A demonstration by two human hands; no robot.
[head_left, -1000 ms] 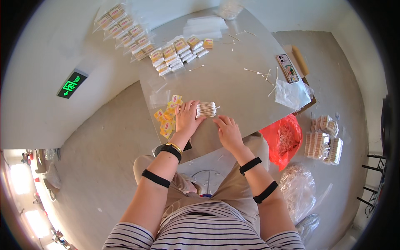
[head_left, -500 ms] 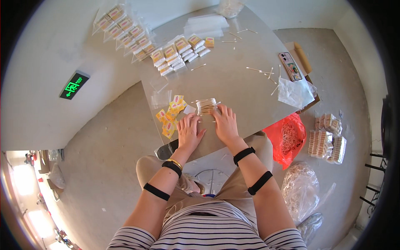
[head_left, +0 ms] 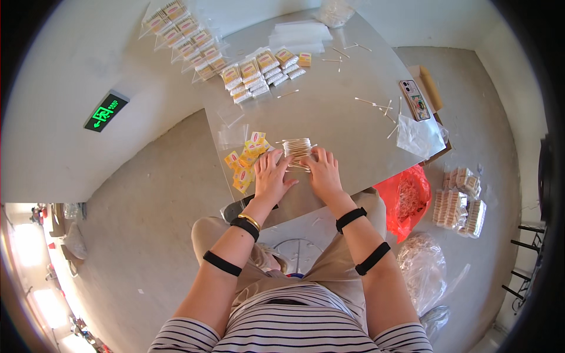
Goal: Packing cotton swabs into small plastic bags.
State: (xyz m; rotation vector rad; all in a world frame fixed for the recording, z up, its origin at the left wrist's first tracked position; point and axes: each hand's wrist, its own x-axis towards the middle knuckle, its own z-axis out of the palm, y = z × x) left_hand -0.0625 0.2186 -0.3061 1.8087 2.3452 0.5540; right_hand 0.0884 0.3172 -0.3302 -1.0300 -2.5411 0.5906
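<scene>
A bundle of cotton swabs [head_left: 297, 146] lies on the metal table in front of me, its sticks running roughly left to right. My left hand [head_left: 272, 175] rests at its near left side, fingertips by the swab ends and thumb spread away. Against the near right end, the fingers of my right hand [head_left: 324, 173] touch the swabs, apart and slightly bent. A few swabs lie across the gap between the two hands. Just left of my left hand is a loose heap of yellow and white printed cards [head_left: 243, 167].
Packed swab bundles [head_left: 250, 73] stand at the far left, near clear plastic sheets [head_left: 300, 36]. Loose swabs [head_left: 376, 105], a phone [head_left: 414, 100] and a clear bag [head_left: 413, 138] lie to the right. A red bag [head_left: 407, 200] and more packs [head_left: 453, 209] sit beyond the table's right edge.
My left hand has come up to the left end of the swab bundle. My right hand has shifted slightly along its right end. The whole view has moved a little.
</scene>
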